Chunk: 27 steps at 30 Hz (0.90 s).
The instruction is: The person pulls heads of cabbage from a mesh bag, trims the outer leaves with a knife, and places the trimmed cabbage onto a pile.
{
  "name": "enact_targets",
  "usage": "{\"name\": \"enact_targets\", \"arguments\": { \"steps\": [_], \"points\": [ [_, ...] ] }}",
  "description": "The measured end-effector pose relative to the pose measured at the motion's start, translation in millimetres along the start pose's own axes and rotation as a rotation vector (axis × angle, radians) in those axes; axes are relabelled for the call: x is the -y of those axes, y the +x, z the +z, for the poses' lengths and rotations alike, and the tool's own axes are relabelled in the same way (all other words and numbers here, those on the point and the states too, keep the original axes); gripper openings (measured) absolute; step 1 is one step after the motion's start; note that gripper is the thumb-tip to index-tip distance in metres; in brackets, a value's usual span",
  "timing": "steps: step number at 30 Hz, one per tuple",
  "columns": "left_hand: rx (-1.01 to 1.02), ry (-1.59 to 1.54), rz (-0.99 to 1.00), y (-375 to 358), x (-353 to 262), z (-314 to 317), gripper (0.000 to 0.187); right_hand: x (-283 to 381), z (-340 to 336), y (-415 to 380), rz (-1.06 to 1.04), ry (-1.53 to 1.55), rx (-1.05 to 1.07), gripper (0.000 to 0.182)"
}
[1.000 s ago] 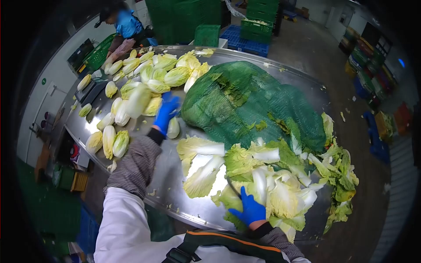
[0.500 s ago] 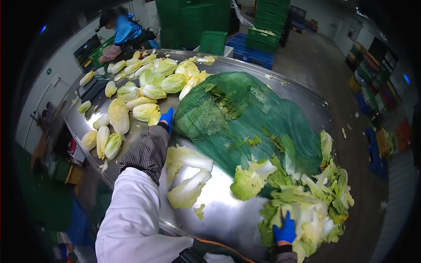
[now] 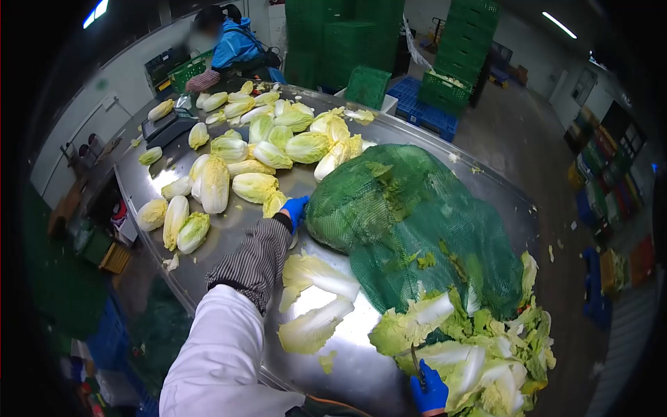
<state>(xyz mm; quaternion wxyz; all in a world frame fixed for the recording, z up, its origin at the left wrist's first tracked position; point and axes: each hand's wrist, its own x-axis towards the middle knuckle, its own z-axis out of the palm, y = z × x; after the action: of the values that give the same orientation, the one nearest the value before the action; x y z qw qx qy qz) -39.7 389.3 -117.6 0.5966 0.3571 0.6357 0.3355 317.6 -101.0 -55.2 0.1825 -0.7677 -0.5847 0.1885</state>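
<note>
Right hand (image 3: 430, 390) is wrapped round a thin knife (image 3: 415, 360) beside loose outer leaves (image 3: 472, 372); a slip on slick trimmings could turn the blade into the fingers. Left hand (image 3: 297, 210) is beside the green mesh bag (image 3: 434, 215), can't tell if pinching anything; snagged mesh could drag, and a bump could roll napa cabbages (image 3: 254, 187), left of the bag, off the steel table (image 3: 375, 379).

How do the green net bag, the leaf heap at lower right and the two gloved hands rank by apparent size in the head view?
1. Green net bag
2. Leaf heap
3. Left hand and right hand, unranked: the right looks somewhat larger, but it seems nearer the camera.
</note>
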Motion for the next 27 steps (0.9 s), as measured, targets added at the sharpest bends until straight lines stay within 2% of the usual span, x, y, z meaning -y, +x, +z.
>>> {"name": "enact_targets", "arguments": {
  "steps": [1, 3, 4, 5, 6, 7, 9, 10, 11, 12, 13, 14, 15, 16, 17, 18, 20, 21, 22, 23, 25, 27],
  "points": [
    [0.111, -0.155, -0.017, -5.3, -3.1, -3.0, 0.026, -1.0, 2.4, 0.5, -0.033, -0.007, -0.023, 0.042],
    [0.344, -0.458, -0.052, -10.5, -13.0, -5.4, 0.023, 1.4, -0.1, 1.6, 0.067, 0.063, -0.03, 0.039],
    [0.308, -0.621, -0.004, -19.4, -30.5, 9.5, 0.023, 3.7, -0.4, -3.5, 0.127, 0.104, -0.027, 0.038],
    [0.344, -0.563, 0.069, -29.8, -48.0, 16.7, 0.023, -0.9, 1.7, -8.7, 0.104, 0.125, -0.038, 0.04],
    [0.385, -0.5, 0.145, -89.3, -99.7, 30.7, 0.023, -9.0, 9.5, -8.9, 0.084, 0.151, -0.056, 0.043],
    [0.462, -0.475, 0.222, -103.1, -131.1, 41.3, 0.024, -11.7, 18.0, -14.3, 0.071, 0.179, -0.076, 0.047],
    [0.674, -0.377, 0.342, -152.8, -203.2, 65.3, 0.029, 11.6, 13.0, -11.8, 0.053, 0.227, -0.151, 0.041],
    [0.698, -0.353, 0.388, -191.5, -235.6, 80.5, 0.028, 17.9, 11.7, -11.0, 0.057, 0.25, -0.165, 0.042],
    [0.922, -0.323, 0.409, -208.8, -258.0, 88.9, 0.028, 21.1, 10.8, -10.4, 0.058, 0.27, -0.18, 0.043],
    [0.723, -0.281, 0.494, -247.3, -267.2, 98.9, 0.024, 21.0, 10.7, -9.2, 0.084, 0.291, -0.219, 0.042],
    [0.813, -0.192, 0.5, -264.8, -272.3, 93.1, 0.021, 18.5, 11.0, -9.0, 0.109, 0.311, -0.257, 0.041],
    [0.691, -0.214, 0.545, -278.4, -269.1, 87.8, 0.014, 15.7, 10.7, -9.2, 0.134, 0.332, -0.295, 0.04],
    [0.556, -0.224, 0.526, -279.7, -261.9, 79.0, 0.017, 13.4, 9.3, -8.0, 0.191, 0.402, -0.311, 0.041],
    [0.805, -0.17, 0.482, -170.1, -245.3, -0.5, 0.02, 6.4, 6.1, -17.5, 0.273, 0.471, -0.345, 0.041],
    [0.652, -0.058, 0.55, -115.7, -224.2, -49.1, 0.018, 2.9, 4.1, -17.3, 0.328, 0.539, -0.37, 0.041],
    [0.381, 0.147, 0.667, -75.9, -190.9, -87.6, 0.018, -1.3, 4.4, -20.1, 0.342, 0.558, -0.373, 0.041],
    [-0.251, 1.015, 1.0, 6.6, -116.4, -170.4, 0.02, -7.8, 4.5, -25.4, 0.359, 0.593, -0.371, 0.041],
    [-0.477, 1.341, 0.953, 21.3, -88.7, -188.1, 0.022, -4.8, 2.9, -27.6, 0.346, 0.574, -0.369, 0.041],
    [-0.564, 1.499, 0.63, 40.1, -69.1, -200.8, 0.022, 0.5, 0.5, -27.2, 0.324, 0.552, -0.362, 0.041],
    [-0.502, 1.696, 0.508, 4.0, -67.7, -177.7, 0.029, 3.3, -1.1, -26.7, 0.294, 0.527, -0.352, 0.042],
    [-0.526, 0.59, 0.731, 4.9, -61.6, -144.9, 0.041, 0.3, 7.9, -28.3, 0.246, 0.497, -0.326, 0.042],
    [-0.522, 0.714, 1.484, -136.1, -86.9, -24.2, 0.049, 0.8, 11.7, -25.4, 0.184, 0.496, -0.317, 0.042]
  ]
}}
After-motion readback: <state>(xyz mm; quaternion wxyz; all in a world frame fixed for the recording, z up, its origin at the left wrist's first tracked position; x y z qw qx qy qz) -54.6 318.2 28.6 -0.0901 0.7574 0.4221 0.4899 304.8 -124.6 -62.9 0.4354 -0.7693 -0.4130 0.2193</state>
